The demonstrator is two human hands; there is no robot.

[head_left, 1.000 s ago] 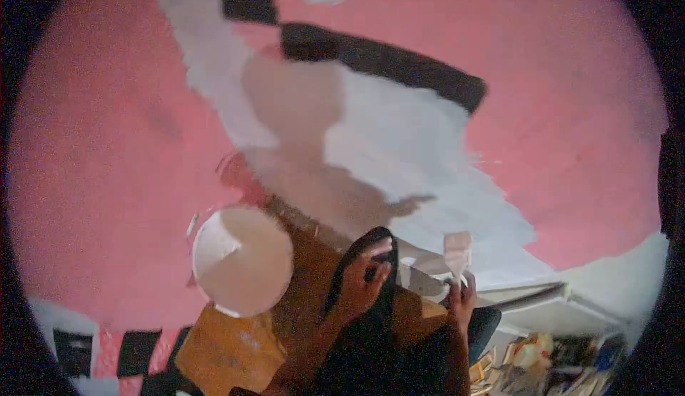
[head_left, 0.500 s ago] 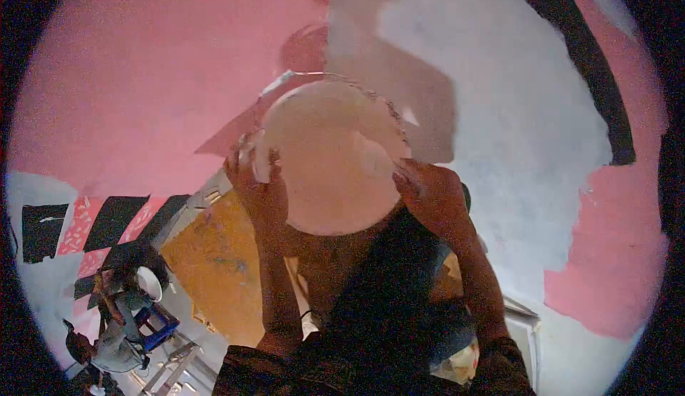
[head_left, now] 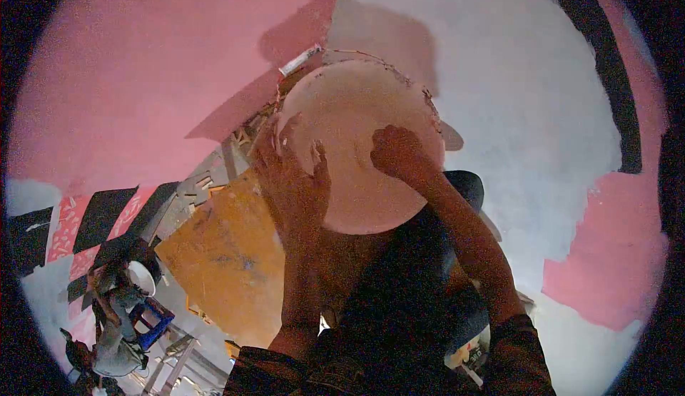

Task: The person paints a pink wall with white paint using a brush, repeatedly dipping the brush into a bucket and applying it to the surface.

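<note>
A round, pale pink-orange container (head_left: 349, 203) with a wire handle lies in front of me, its wide mouth facing up. My left hand (head_left: 296, 182) grips its left side, with some fingers at the rim and others over the inside. Over the container's middle right is my right hand (head_left: 402, 153), its fingers curled closed. Whatever they may hold is hidden and dark.
A pink and pale grey painted wall (head_left: 514, 110) with a curved black band fills the background. An orange-brown board (head_left: 228, 253) lies lower left. Beyond it are a person (head_left: 118, 339), a white bucket (head_left: 141, 277), a blue stool (head_left: 153, 325) and wooden frames.
My right hand has moved left from the container's right edge to over its inside, with its fingers closed. The container and my left hand have shifted slightly right in view.
</note>
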